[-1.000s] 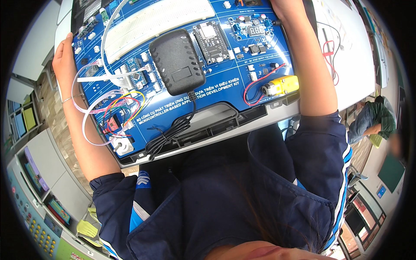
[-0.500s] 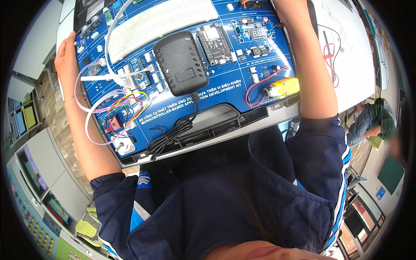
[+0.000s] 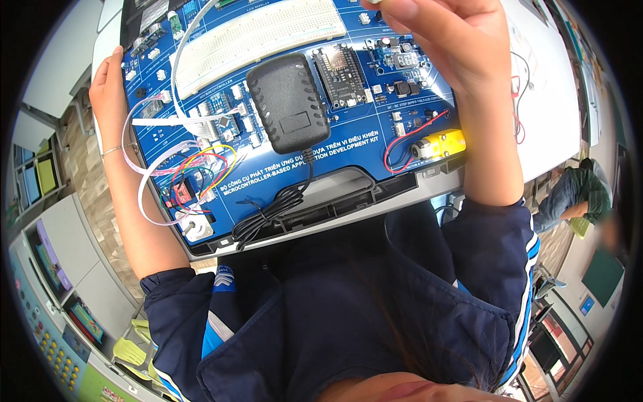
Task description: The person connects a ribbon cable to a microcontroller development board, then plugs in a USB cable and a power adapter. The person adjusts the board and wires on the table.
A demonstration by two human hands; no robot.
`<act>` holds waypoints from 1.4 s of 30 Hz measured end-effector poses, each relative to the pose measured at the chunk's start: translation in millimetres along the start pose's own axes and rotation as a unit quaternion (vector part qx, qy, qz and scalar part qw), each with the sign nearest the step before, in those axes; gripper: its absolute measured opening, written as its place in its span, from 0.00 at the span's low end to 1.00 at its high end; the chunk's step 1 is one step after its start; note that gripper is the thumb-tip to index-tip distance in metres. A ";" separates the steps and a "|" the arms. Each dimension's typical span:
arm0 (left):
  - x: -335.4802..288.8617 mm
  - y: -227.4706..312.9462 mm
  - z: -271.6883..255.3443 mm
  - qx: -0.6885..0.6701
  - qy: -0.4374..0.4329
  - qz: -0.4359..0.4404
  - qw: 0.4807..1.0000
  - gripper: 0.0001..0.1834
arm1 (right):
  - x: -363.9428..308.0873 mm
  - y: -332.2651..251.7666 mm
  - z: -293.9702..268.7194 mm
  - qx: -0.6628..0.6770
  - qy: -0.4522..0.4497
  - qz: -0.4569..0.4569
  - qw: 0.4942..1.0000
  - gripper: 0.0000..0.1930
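Observation:
A blue electronics training board [image 3: 365, 163] in a black-edged case lies tilted before me. My left hand [image 3: 107, 79] grips its left edge. Over the upper right corner, my right hand [image 3: 462, 43] has thumb and fingers pinched together at the top of the picture. A small pale bit shows at the fingertips, mostly cut off. On the board lie a black power adapter [image 3: 288, 104] and its bundled cord [image 3: 268, 218]. Around it are a white breadboard [image 3: 261, 41], a black microcontroller module [image 3: 343, 77], a yellow gear motor [image 3: 445, 143] and a white ribbon cable [image 3: 155, 122].
A white table [image 3: 552, 114] carries red and black leads [image 3: 516, 100] to the right of my right arm. Farther right sits another person [image 3: 579, 194]. Grey cabinets [image 3: 87, 258] and a shelf with bins [image 3: 40, 171] stand at the left.
My right hand has left the board's upper right edge and come inward over the board, its fingers now pinched. The board has shifted slightly right and down. My left hand stays on its edge.

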State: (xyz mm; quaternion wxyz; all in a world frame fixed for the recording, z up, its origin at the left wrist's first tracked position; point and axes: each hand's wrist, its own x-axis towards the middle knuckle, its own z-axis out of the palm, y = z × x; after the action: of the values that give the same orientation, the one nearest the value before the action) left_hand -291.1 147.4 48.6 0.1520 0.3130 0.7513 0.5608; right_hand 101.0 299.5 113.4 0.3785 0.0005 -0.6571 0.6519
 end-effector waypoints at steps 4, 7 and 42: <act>-3.9 4.8 1.8 0.002 0.006 0.002 1.000 0.16 | -3.6 3.5 -4.8 0.108 -0.028 0.005 0.994 0.20; -3.4 4.4 0.3 0.010 0.008 -0.002 1.000 0.16 | -2.6 2.0 -5.3 0.113 -0.044 -0.003 0.993 0.18; 0.0 1.1 -0.4 0.000 -0.003 -0.005 1.000 0.17 | -1.2 31.6 -24.9 0.362 -0.150 -0.024 0.920 0.16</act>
State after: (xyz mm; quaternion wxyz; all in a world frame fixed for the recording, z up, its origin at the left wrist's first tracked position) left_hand -291.0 147.3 49.8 0.1573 0.3108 0.7522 0.5594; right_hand 98.6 325.0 82.3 0.2654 0.2510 -0.4253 0.8281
